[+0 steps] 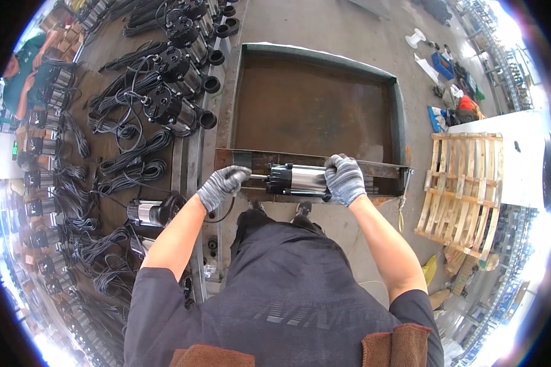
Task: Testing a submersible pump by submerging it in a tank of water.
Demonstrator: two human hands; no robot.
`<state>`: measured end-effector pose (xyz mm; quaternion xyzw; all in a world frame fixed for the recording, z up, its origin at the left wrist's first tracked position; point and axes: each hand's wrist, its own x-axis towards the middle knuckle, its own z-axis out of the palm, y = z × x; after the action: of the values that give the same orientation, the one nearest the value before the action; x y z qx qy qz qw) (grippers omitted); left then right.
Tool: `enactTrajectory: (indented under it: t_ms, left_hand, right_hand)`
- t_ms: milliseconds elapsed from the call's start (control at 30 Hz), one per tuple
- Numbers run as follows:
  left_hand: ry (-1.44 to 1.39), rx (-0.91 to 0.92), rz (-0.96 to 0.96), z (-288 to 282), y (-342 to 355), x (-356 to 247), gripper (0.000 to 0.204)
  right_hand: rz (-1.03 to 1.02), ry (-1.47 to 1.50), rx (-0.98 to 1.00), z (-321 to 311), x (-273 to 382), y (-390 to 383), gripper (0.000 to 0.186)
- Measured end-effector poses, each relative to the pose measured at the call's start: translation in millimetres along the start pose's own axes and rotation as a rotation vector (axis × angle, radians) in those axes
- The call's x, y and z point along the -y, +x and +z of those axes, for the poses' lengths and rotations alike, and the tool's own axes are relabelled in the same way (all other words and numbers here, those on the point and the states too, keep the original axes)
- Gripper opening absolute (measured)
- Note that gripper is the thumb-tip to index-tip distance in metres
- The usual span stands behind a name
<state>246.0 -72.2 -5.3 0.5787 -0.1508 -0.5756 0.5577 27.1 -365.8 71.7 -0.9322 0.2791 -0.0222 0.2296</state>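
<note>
A submersible pump with a silver cylindrical body and black ends lies on its side over the near edge of a shallow metal tank. My right hand, in a grey striped glove, is wrapped over the pump's right end. At its left end, my left hand, gloved the same way, closes on a thin metal rod that meets the black cap. Fingers hide the rod's other end, so I cannot tell what kind of part it is. A black cable curves down below my left hand.
Several similar pumps stand along a bench at the left, among coiled black cables. Brown liquid or a brown bottom shows in the tank. Rightward are a wooden pallet, a blue crate and a white spool. Another person works far left.
</note>
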Motion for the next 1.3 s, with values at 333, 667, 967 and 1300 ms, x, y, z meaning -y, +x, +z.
enactTrajectory:
  t_ms: [333, 667, 967, 1300]
  left_hand:
    - [0.968, -0.081, 0.031, 1.2, 5.5, -17.1, 0.037]
    - [0.022, -0.088, -0.013, 11.8, -15.8, -13.1, 0.037]
    - [1.383, -0.436, 0.305, 8.0, 4.5, 1.1, 0.021]
    - [0.266, -0.077, -0.096, -5.3, -0.8, -14.0, 0.031]
  right_hand:
    - [0.018, -0.020, 0.020, -2.2, 0.5, -1.3, 0.009]
    - [0.019, -0.011, 0.013, -2.3, -1.3, -0.6, 0.010]
    - [0.022, -0.006, 0.028, 0.2, -4.5, -0.8, 0.010]
    - [0.028, -0.003, 0.030, -5.9, 3.4, -2.5, 0.009]
